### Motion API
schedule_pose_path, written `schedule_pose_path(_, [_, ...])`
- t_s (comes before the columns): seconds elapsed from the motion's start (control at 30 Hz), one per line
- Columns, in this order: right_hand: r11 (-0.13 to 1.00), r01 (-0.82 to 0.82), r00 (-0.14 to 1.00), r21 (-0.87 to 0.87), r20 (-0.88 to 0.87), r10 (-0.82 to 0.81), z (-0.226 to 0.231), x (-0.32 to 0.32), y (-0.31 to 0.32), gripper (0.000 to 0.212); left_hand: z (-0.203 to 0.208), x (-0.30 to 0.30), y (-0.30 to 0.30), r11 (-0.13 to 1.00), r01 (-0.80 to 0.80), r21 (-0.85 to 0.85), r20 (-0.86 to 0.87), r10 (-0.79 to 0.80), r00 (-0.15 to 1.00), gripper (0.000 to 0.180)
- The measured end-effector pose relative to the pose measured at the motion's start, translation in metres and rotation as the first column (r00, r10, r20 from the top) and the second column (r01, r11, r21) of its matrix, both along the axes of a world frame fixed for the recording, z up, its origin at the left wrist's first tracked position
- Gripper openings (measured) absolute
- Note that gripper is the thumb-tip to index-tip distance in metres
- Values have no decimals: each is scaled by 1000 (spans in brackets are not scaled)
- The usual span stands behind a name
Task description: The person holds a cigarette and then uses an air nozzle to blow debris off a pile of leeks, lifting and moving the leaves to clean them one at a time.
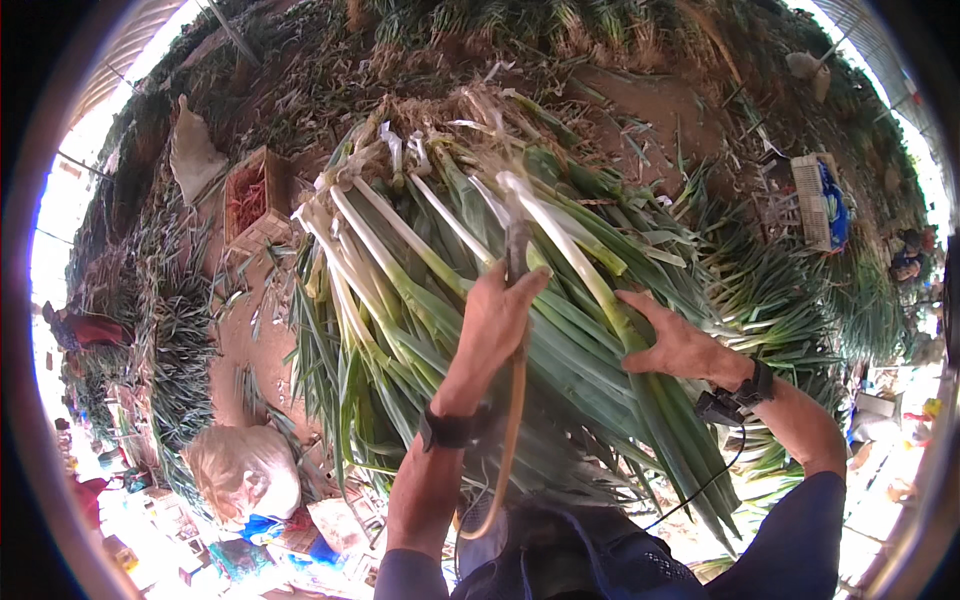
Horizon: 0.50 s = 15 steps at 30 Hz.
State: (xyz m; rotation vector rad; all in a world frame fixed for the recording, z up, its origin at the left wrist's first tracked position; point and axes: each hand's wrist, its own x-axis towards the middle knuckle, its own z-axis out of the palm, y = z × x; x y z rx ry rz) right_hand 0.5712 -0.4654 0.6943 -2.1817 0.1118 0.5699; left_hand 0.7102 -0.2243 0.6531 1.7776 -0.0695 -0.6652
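A thick layer of leeks (400,290) lies before me, white stems and roots pointing away and green leaves toward me. My left hand (498,312) is closed around a dark, wand-like nozzle (517,250), whose tan hose (515,430) runs down to my waist. The nozzle points away, toward the root ends. Held in my right hand (672,335) is a single leek (575,250), gripped where its white stem turns green. Its leaves trail toward me beneath my right forearm. Both wrists wear black bands, and a cable hangs from a small black device at the right one.
A wooden crate (257,198) with reddish contents stands at the left, near a pale sack (195,150). Lower left sits a large, full whitish bag (245,470). At the right is a pale crate (815,200) with blue material. More leeks (780,310) cover the ground.
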Motion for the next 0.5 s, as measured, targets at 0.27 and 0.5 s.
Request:
schedule_pose_path(0.27, [981, 26, 905, 190, 413, -104, 69, 34, 29, 96, 8, -59, 33, 992, 122, -20, 459, -99, 883, 79])
schedule_pose_path(0.5, [956, 163, 969, 246, 141, -202, 82, 95, 65, 96, 35, -67, 115, 972, 98, -216, 178, -59, 982, 77])
